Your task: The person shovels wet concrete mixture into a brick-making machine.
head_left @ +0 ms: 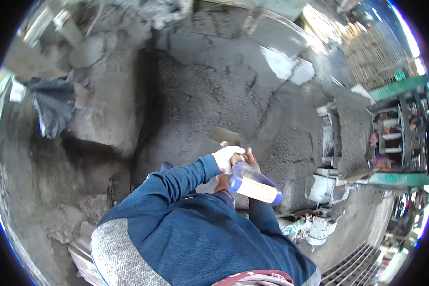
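Note:
My left hand (pixel 228 158), in a whitish glove, is closed beside the top end of a bottle. What lies inside its grip is hidden, though something brownish shows next to the fingers. The bottle (pixel 255 185) is translucent purple-blue with a pale yellow label, and it slants down to the right in front of my body. My right hand (pixel 252 161) is at the bottle's upper end, partly behind it, with a finger reaching past it. Just beyond the hands is a flat brownish blade-like piece (pixel 226 136); whether it joins what I hold cannot be seen.
Dark grit covers the floor (pixel 200 100) ahead. A large grey block (pixel 107 100) with black plastic sheet (pixel 55 107) stands left. On the right are a trough-like machine (pixel 352 136), a motor (pixel 321 230), green beams (pixel 398 179) and a metal grate (pixel 350 267).

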The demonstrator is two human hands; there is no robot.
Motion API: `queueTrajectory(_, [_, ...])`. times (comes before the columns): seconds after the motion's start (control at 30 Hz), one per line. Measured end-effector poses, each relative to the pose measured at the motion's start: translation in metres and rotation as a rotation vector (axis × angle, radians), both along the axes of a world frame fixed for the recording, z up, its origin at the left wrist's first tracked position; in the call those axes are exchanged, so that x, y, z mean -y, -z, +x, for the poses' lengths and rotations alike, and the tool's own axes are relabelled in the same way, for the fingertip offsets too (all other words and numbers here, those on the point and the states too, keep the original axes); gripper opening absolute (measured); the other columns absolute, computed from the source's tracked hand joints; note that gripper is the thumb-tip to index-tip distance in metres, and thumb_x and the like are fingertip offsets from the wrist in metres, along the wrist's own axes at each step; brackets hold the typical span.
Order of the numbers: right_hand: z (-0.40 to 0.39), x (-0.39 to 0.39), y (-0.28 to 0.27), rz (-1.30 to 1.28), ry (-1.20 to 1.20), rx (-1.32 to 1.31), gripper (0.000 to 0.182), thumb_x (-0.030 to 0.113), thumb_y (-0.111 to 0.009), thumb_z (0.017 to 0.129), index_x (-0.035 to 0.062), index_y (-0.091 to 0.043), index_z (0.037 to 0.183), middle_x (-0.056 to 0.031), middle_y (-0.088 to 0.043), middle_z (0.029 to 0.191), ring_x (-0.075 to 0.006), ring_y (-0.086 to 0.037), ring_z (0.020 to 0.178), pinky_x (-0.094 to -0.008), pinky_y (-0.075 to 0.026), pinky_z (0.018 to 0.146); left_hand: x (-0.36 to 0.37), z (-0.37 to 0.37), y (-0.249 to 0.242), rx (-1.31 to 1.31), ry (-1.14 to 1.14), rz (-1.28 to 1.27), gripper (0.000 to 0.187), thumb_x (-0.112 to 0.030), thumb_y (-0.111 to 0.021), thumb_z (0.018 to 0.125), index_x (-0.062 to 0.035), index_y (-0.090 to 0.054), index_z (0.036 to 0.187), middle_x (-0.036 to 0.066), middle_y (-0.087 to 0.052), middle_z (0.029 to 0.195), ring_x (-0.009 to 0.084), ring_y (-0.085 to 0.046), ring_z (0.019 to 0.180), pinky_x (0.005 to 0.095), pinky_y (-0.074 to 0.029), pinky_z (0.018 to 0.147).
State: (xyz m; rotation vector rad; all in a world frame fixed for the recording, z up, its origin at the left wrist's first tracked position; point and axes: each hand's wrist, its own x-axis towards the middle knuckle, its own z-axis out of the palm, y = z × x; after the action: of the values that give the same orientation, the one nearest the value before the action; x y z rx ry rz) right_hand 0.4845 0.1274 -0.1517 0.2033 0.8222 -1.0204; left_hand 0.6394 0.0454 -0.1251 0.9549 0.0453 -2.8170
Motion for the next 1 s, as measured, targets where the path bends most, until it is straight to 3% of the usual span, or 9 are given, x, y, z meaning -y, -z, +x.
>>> queueTrajectory(0.2, [0.102, 0.133, 0.125, -0.113, -0.044, -0.349, 0.017, 0.025, -0.061, 0.091, 0.0107, -0.065, 0.100, -0.0081, -0.068, 0.093, -0.0262, -0.066, 0.086, -0.0430, -0.056, 0.075, 0.013, 0.219, -0.061, 0.000, -0.454, -1.173, 0.035, -0.023, -0.063, 0.098, -0.0030, -0.062, 0.126, 0.010, -0.070, 0.110, 0.0165, -0.067, 0.097, 0.0310, -0.055, 0.088])
queueTrajectory(0.37, [0.141, 0.222, 0.134, 0.011, 0.158, -0.422, 0.004, 0.014, -0.061, 0.085, 0.0119, -0.058, 0.088, -0.0040, -0.060, 0.079, -0.0258, -0.062, 0.073, -0.0429, -0.056, 0.068, -0.027, 0.377, -0.154, -0.023, -0.811, -0.788, 0.055, -0.048, -0.063, 0.095, 0.0026, -0.061, 0.118, 0.019, -0.069, 0.106, 0.0317, -0.070, 0.092, 0.0452, -0.056, 0.087])
queueTrajectory(0.5, [0.215, 0.276, 0.135, 0.055, 0.120, -0.885, 0.006, 0.015, -0.060, 0.087, 0.0122, -0.054, 0.085, -0.0052, -0.056, 0.076, -0.0278, -0.058, 0.068, -0.0475, -0.052, 0.063, -0.052, 0.407, -0.093, 0.445, -0.936, -0.502, 0.031, -0.031, -0.061, 0.093, -0.0023, -0.061, 0.107, 0.011, -0.065, 0.078, 0.0243, -0.064, 0.070, 0.0414, -0.055, 0.078])
queueTrajectory(0.63, [0.267, 0.288, 0.243, 0.135, -0.169, -0.306, 0.012, 0.022, -0.061, 0.089, 0.0143, -0.052, 0.086, -0.0064, -0.056, 0.079, -0.0278, -0.058, 0.065, -0.0490, -0.051, 0.059, -0.105, 0.405, 0.008, 0.678, -1.093, -0.175, 0.036, -0.045, -0.060, 0.096, -0.0093, -0.059, 0.093, 0.002, -0.054, 0.070, 0.0192, -0.055, 0.062, 0.0358, -0.048, 0.060])
queueTrajectory(0.7, [0.332, 0.238, 0.302, 0.280, -0.265, -0.660, 0.017, 0.021, -0.061, 0.089, 0.0148, -0.051, 0.078, -0.0045, -0.053, 0.069, -0.0244, -0.052, 0.054, -0.0438, -0.047, 0.054, -0.177, 0.395, 0.064, 0.597, -1.387, 0.223, 0.033, -0.039, -0.059, 0.099, -0.0058, -0.058, 0.101, 0.002, -0.052, 0.067, 0.0183, -0.054, 0.059, 0.0331, -0.046, 0.060])
queueTrajectory(0.8, [0.418, 0.048, 0.452, 0.978, -0.375, 0.094, 0.018, 0.027, -0.059, 0.089, 0.0104, -0.061, 0.084, -0.0099, -0.063, 0.071, -0.0290, -0.065, 0.064, -0.0506, -0.055, 0.058, -0.331, 0.362, 0.088, 1.513, -1.215, 0.575, 0.054, -0.039, -0.049, 0.101, -0.0120, -0.046, 0.147, 0.008, -0.052, 0.136, 0.0196, -0.055, 0.115, 0.0404, -0.049, 0.092])
queueTrajectory(0.87, [0.441, -0.014, 0.299, 0.258, -0.959, -0.544, 0.021, 0.027, -0.054, 0.093, 0.0071, -0.060, 0.098, -0.0099, -0.064, 0.073, -0.0304, -0.066, 0.063, -0.0496, -0.056, 0.060, -0.329, 0.348, 0.086, 1.592, -1.205, 0.849, 0.046, -0.040, -0.050, 0.101, -0.0113, -0.048, 0.136, 0.007, -0.050, 0.123, 0.0193, -0.052, 0.104, 0.0392, -0.048, 0.084])
queueTrajectory(0.9, [0.468, -0.111, 0.390, 0.352, -1.209, -0.170, 0.011, 0.015, -0.054, 0.091, 0.0066, -0.059, 0.096, -0.0123, -0.063, 0.070, -0.0313, -0.064, 0.058, -0.0531, -0.056, 0.056, -0.304, 0.347, 0.094, 1.561, -1.269, 0.862, 0.042, -0.041, -0.051, 0.100, -0.0110, -0.048, 0.130, 0.007, -0.049, 0.117, 0.0191, -0.051, 0.098, 0.0387, -0.047, 0.081])
queueTrajectory(1.0, [0.486, -0.052, 0.237, 0.816, -0.954, -0.196, 0.013, 0.014, -0.063, 0.092, 0.0069, -0.055, 0.084, -0.0109, -0.055, 0.065, -0.0312, -0.062, 0.058, -0.0538, -0.054, 0.053, -0.194, 0.350, 0.143, 1.483, -1.405, 0.774, 0.036, -0.043, -0.053, 0.099, -0.0100, -0.050, 0.113, 0.005, -0.046, 0.097, 0.0186, -0.047, 0.081, 0.0370, -0.044, 0.069])
